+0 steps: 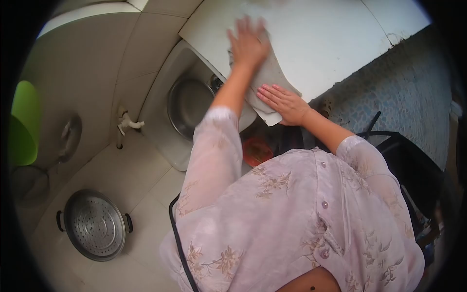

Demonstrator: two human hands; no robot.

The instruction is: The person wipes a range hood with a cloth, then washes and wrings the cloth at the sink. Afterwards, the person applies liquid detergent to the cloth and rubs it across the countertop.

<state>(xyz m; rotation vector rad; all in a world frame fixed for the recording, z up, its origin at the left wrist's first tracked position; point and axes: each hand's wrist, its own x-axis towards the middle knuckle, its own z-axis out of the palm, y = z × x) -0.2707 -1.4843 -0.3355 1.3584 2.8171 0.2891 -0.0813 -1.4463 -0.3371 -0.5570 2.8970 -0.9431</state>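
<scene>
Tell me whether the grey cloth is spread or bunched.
Spread: the cloth lies mostly flat on the white counter, under the left hand and right hand. Whether it's doubled, I cannot tell.

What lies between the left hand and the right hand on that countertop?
In the head view, a stretch of pale grey cloth, lying on the white countertop, spans between the left hand and the right hand; nothing else shows there.
</scene>
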